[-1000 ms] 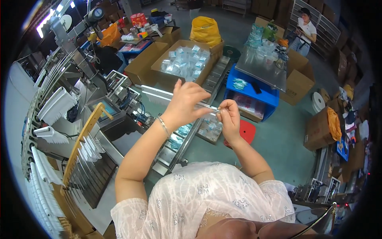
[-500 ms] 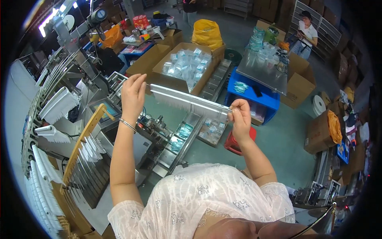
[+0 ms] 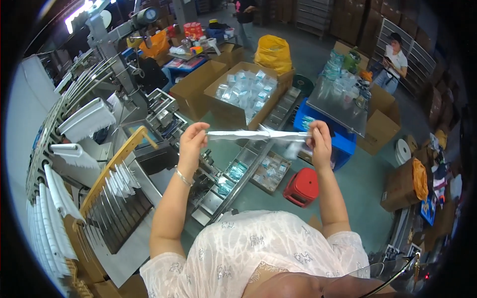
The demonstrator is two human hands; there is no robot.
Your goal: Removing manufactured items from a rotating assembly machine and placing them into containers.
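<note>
Between my two raised hands stretches a thin rod bearing a bundle of clear plastic film [image 3: 238,135], held nearly level in front of me. My left hand [image 3: 192,144], with a bangle at its wrist, is closed on the left end. At the other end the fingers of my right hand [image 3: 320,144] are closed as well. The film is bunched into a narrow pale band, and a loose blurred flap [image 3: 294,148] hangs near my right hand. Beneath the rod runs a metal conveyor [image 3: 233,191] with teal packets in its compartments.
A yellow wooden rack [image 3: 107,174] with thin rods stands at left, beside white film bundles [image 3: 59,203] on rods. Ahead is a cardboard box [image 3: 228,109] of clear packets. A red stool [image 3: 302,187] and blue cabinet [image 3: 343,149] stand at right. A person [image 3: 395,62] stands far right.
Both hands have come down with the rod, which has tilted from sloping down to the right to nearly level. The film that hung as a wide sheet now looks like a narrow band.
</note>
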